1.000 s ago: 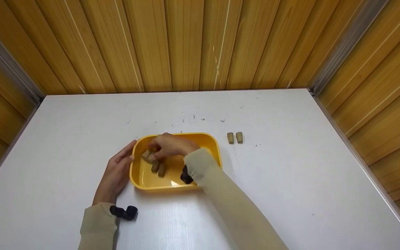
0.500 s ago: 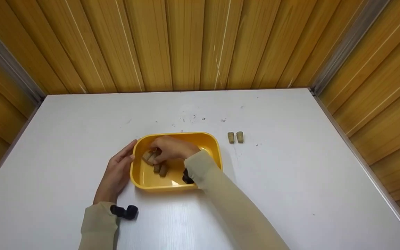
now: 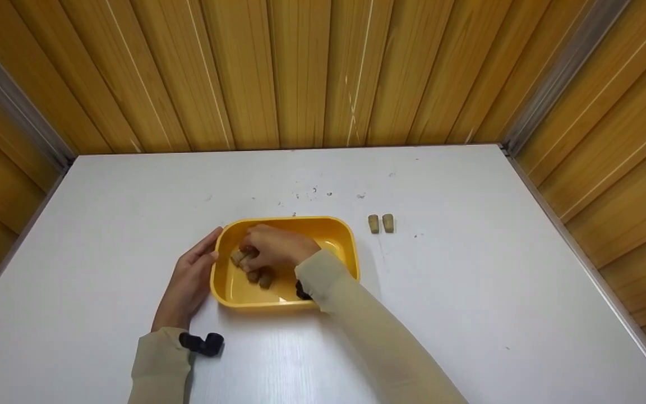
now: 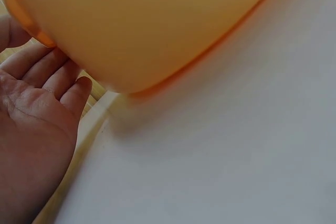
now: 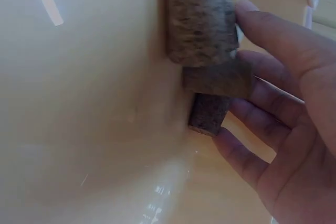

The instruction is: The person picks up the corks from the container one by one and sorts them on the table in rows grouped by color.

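Note:
A yellow plastic basin stands in front of me in the head view. Several small tapered cork stoppers lie in its left half. My right hand is inside, with thumb and fingertips around a stopper in the cluster, partly hiding it. Up close in the right wrist view, speckled brown cork stoppers sit bunched together between the thumb and the bent fingers. My left hand rests against the basin's left end. Its fingers lie fairly straight along the outside wall in the left wrist view.
Two more cork stoppers stand side by side on the white table, to the right of the basin. Small dark marks dot the tabletop behind it. Wooden-slat walls border the table at the back and sides.
My right hand has moved slightly nearer to me within the basin. The two near stoppers have shifted a little to the right and nearer. My left hand stays put.

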The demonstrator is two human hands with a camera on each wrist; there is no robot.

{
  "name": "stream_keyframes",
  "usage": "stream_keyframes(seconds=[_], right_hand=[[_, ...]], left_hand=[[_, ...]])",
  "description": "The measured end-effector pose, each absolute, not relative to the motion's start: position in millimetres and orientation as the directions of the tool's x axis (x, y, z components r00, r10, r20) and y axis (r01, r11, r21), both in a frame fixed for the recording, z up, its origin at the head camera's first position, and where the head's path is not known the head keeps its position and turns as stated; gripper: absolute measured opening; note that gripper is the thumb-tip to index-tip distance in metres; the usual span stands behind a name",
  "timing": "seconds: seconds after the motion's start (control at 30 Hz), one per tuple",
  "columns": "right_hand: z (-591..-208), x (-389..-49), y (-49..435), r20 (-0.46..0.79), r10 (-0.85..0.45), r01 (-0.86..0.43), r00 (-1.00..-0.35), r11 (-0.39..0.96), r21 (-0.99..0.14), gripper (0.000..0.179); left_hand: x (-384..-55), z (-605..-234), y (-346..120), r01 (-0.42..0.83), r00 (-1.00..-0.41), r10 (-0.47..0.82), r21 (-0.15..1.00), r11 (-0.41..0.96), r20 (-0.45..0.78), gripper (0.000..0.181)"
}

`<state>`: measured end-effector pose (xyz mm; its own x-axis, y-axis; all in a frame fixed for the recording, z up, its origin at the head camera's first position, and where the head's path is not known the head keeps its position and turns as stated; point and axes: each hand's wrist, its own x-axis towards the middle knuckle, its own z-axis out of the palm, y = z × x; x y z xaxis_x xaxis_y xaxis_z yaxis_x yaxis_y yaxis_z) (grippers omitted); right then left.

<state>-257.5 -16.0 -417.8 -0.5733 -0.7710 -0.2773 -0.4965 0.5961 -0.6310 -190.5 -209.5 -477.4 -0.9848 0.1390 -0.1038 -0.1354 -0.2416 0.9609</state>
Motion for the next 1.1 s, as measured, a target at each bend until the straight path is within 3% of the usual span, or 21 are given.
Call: stream_keyframes(seconds=[0.37,0.73,1.1], right_hand=[[-419.2,-256.0,-16.7,-0.186,-0.775,-0.57,-0.604,0.583,-0.579,0.013],[-416.0,-251.4,-11.0,-0.296,-0.746,-0.373,-0.597,0.584,-0.721,0.015],[-411.6,-262.3,-4.4,-0.266,-0.783,-0.529,-0.562,0.588,-0.612,0.026]], left_hand=[[-190.7,-479.7,-209.4,-0.114,-0.985,0.161,0.95,-0.292,-0.069,0.054],[-191.1,-482.3,-208.6,-0.104,-0.986,0.159,0.949,-0.297,-0.058,0.054],[-190.5,-480.9,-210.0,-0.106,-0.987,0.145,0.953,-0.285,-0.066,0.053]])
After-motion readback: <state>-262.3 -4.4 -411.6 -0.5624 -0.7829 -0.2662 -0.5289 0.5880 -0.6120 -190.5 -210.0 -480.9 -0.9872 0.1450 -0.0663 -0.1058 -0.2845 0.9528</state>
